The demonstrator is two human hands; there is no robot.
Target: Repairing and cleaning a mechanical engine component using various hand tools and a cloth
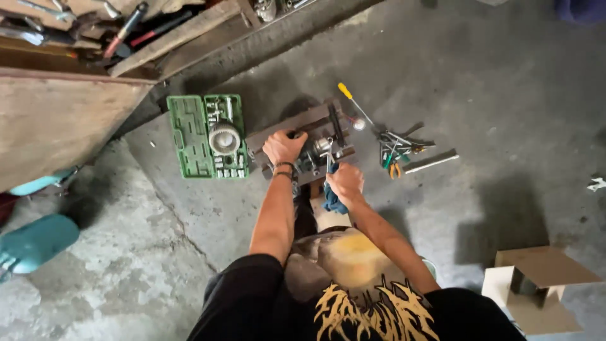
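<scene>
Metal machine part [314,151] lying on wooden planks [297,123] on the concrete floor [492,95].
Left hand [283,146] is gripping the part's top; right hand [345,182] is closing around a blue rag [332,199] and a wrench [329,156], beside an open green socket case [189,136].

- Grey metal machine part [314,153] on wooden boards: left hand [283,146] covers its left end, detail too small to read.
- Blue rag [332,199] below it: mostly under right hand [344,182].
- Teal seats [35,243], far left of it: cut by frame edge.
</scene>
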